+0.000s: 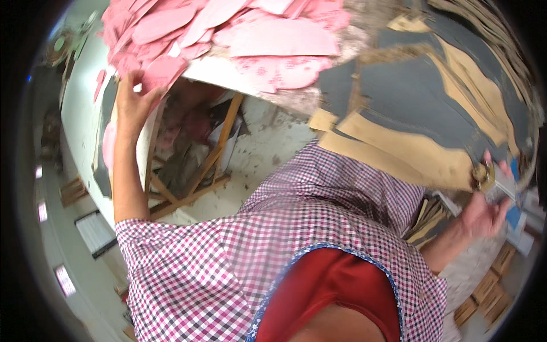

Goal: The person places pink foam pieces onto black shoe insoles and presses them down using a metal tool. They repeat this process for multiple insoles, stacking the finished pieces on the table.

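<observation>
The left hand is pinching a flat pink sheet piece between thumb and fingers, holding it at the near edge of the white counter, just beside a heap of pink rounded pieces. The right hand's grip is closing around a small grey-and-brass block-shaped device, beside layered grey-and-tan sheets. Beneath the counter, an open wooden-framed compartment is holding dark, crumpled material. Brown boxes are standing lower right, their contents too small to tell.
</observation>
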`<state>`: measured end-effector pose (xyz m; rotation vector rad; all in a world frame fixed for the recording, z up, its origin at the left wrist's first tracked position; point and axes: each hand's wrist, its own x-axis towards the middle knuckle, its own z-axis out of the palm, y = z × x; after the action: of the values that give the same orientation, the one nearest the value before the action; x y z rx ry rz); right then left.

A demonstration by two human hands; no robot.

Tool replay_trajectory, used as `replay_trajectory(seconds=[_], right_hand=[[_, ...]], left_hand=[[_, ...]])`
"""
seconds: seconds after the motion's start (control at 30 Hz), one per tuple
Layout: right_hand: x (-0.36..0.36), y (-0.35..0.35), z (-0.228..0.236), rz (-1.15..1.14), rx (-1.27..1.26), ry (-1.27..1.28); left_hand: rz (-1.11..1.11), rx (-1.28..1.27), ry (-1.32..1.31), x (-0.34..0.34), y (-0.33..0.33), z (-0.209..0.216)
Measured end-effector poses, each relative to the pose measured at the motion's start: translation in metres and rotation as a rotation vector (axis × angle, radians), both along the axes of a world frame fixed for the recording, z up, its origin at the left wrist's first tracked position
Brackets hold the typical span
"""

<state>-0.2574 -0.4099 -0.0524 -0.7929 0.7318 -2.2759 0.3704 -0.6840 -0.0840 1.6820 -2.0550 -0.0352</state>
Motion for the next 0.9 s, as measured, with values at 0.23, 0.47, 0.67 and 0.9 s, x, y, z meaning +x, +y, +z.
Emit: replay_trajectory(seconds=[0.23,0.47,0.67,0.9], right_hand=[[-0.03,-0.051,0.027,0.295,-0.148,0.008],[-0.01,-0.035,0.048,0.066,-0.192,0.424],[0.021,-0.05,0.044,-0.1,-0.269,0.803],[0.019,-0.045,0.029,-0.273,-0.07,0.783]], left_hand=[[-0.034,0.21,0.394,0.002,-0.013,0.007],[-0.095,0.04,0.846,-0.042,0.025,0.066],[-0.421,0.224,1.003,-0.204,0.062,0.083],[-0.593,0.335,0.896,-0.307,0.071,0.099]])
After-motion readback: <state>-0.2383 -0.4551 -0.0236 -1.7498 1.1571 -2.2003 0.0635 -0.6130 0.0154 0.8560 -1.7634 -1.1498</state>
